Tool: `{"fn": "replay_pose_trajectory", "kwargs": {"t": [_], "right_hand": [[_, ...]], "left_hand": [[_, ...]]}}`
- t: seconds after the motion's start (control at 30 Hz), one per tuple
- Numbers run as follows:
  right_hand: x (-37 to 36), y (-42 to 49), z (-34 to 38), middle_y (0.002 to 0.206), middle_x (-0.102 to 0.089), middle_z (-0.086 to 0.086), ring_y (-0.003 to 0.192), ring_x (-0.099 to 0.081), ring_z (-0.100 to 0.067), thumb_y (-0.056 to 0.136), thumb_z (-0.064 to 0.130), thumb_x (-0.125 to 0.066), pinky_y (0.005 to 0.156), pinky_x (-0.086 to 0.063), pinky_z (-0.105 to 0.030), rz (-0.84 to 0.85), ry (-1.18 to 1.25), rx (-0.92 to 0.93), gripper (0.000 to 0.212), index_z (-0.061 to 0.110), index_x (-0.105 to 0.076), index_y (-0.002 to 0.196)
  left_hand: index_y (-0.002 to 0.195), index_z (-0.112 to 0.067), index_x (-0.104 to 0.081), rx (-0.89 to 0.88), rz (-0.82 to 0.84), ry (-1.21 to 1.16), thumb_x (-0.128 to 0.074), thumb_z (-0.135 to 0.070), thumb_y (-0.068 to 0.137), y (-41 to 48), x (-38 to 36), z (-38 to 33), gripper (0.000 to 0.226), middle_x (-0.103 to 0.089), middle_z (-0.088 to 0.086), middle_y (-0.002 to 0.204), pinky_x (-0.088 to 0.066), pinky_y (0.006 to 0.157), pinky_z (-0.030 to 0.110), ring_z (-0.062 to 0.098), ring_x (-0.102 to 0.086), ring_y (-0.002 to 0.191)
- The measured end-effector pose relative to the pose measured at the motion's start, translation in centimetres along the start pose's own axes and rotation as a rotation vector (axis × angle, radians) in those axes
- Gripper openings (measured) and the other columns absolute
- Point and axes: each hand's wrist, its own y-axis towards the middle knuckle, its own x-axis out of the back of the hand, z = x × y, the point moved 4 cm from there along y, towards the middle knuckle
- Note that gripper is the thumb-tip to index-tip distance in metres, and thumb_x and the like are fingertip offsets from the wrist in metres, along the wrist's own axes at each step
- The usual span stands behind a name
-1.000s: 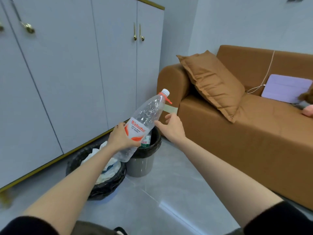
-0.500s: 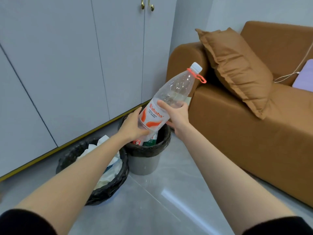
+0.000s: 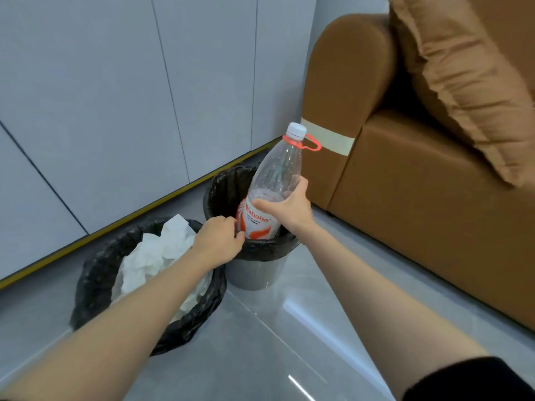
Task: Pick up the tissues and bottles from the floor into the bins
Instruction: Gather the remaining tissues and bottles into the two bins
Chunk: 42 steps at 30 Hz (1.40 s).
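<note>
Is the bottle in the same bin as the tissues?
No, the bottle sits in the grey bin, the tissues in the neighbouring bin.

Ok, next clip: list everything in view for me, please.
bottle: 1, clear, red label, lower end in grey bin
grey bin: 1, black liner, beside sofa
tissue bin: 1, black liner, left of grey bin
tissues: several, white, in tissue bin
sofa: 1, brown, right
cushion: 1, brown, on sofa
tape: 1 strip, pale, sofa arm
cabinet: 1, grey, behind bins
floor: grey tiles, under bins
left hand: 1, at bottle's label, grip unclear
right hand: 1, grips bottle's middle
</note>
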Motion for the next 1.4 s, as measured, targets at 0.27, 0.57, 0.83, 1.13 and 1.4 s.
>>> {"fn": "replay_pose_trajectory", "kwargs": {"t": [0.27,0.57,0.83,1.13,1.4], "right_hand": [[-0.5,1.2,-1.3,0.135,-0.049,-0.009,0.118,-0.053,-0.029,0.072,0.047,-0.075,0.094,-0.049,-0.042,-0.09,-0.155,-0.176,0.095,0.011,-0.02,0.14],[0.3,-0.6,-1.7,0.139,-0.037,-0.006,0.125,-0.033,-0.028,0.09,0.019,-0.056,0.095,-0.045,-0.041,-0.164,-0.534,0.052,0.047,0.02,-0.041,0.135],[0.3,-0.9,-3.5,0.117,-0.055,-0.009,0.11,-0.052,-0.025,0.091,0.013,-0.054,0.085,-0.047,-0.033,-0.019,-0.618,0.111,0.024,0.01,-0.07,0.109],[0.8,0.8,-5.6,0.135,-0.048,-0.008,0.125,-0.043,-0.018,0.101,0.018,-0.038,0.102,-0.034,-0.025,-0.031,-0.56,0.134,0.035,0.002,-0.064,0.118],[2.6,0.9,-6.1,0.142,-0.045,-0.009,0.137,-0.033,-0.021,0.099,0.018,-0.043,0.11,-0.028,-0.029,0.009,-0.616,0.153,0.034,0.007,-0.057,0.128]], "left_hand": [[0.134,-0.007,-0.047,-0.024,-0.024,-0.082,-0.046,-0.032,0.097,-0.6,0.0,0.2,0.044,-0.047,0.01,0.137,-0.034,0.105,0.032,0.023,-0.042,0.127],[0.137,-0.014,-0.047,-0.112,-0.017,-0.092,-0.06,-0.037,0.089,-0.7,-0.1,-0.2,0.054,-0.045,0.004,0.139,-0.034,0.106,0.03,0.018,-0.042,0.128],[0.11,-0.019,-0.071,-0.157,-0.045,-0.127,-0.068,-0.03,0.085,-0.3,-0.7,-0.3,0.027,-0.067,-0.002,0.114,-0.041,0.102,0.044,0.018,-0.056,0.109],[0.12,-0.024,-0.066,-0.144,-0.072,-0.208,-0.064,-0.031,0.088,3.2,-2.2,-1.5,0.033,-0.06,0.002,0.127,-0.024,0.115,0.046,0.027,-0.042,0.129],[0.139,-0.026,-0.046,-0.164,-0.065,-0.097,-0.053,-0.027,0.095,4.2,-3.8,-4.5,0.045,-0.045,0.001,0.144,-0.004,0.115,0.055,0.025,-0.027,0.14]]}}
